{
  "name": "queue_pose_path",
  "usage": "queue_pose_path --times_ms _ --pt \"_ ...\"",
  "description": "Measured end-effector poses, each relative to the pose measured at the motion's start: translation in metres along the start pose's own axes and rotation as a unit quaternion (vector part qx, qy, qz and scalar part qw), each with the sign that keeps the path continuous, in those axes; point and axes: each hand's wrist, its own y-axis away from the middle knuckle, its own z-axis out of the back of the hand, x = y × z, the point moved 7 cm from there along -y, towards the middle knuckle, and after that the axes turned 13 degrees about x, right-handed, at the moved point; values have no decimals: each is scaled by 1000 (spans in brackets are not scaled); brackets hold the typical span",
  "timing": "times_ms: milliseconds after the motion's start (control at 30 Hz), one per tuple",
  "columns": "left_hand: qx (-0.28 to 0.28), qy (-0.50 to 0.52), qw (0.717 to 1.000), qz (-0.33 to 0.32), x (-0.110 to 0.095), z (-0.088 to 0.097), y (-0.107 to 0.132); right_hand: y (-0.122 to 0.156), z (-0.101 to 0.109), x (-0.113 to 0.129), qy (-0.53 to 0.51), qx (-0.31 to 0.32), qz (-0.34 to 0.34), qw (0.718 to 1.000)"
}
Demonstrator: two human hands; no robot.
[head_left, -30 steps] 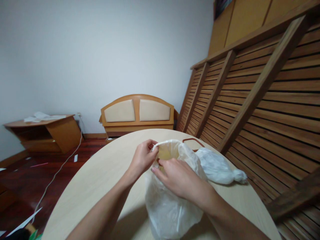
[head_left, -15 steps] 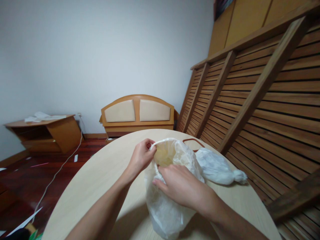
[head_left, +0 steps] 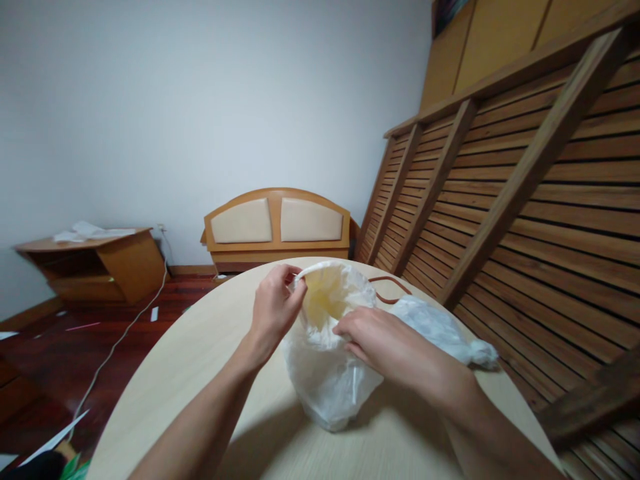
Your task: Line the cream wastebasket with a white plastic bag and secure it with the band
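Note:
Between my hands a white, see-through plastic bag hangs over the table, its mouth spread wide and its inside looking yellowish. My left hand pinches the rim at the left of the mouth. With fingers bent, my right hand grips the near right part of the rim; its fingertips are partly hidden. Just beyond my right forearm lies a second plastic bag, pale and filled, with a twisted end pointing right. A brown loop-shaped band rests behind the bags.
A round pale wooden table stands before me. Slatted wooden panels lean along the right. Against the far wall are a headboard and a low cabinet topped with white sheets. A cable trails over the dark red floor.
The bag has risen and its lower end has swung away from me. My right hand has shifted up and right along the rim; my left hand has moved slightly left and up.

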Motion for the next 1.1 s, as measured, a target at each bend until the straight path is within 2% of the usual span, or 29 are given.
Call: queue_pose_path --times_ms 100,233,367,567,700,867,1000,1100 --pt "-10 5 1000 3 2 4 -1 -7 0 9 49 -22 53 997" --pt "-4 24 1000 9 8 3 -3 -16 -6 8 72 -26 75 994" --pt "-14 9 1000 4 7 5 -2 -13 -8 7 49 -18 101 994" --pt "-40 -31 998 -26 -7 11 4 -6 -5 7 15 -35 105 994" --pt "-44 -53 997 -15 -9 13 6 -8 -9 10 -6 -19 143 990" --pt "-13 -46 998 39 12 13 0 -3 7 -3 1 -70 118 991" --pt "40 7 995 91 38 1 -9 2 18 -15 15 -91 118 989" --pt "74 50 991 103 50 -9 -15 2 21 -19 36 -114 125 985"
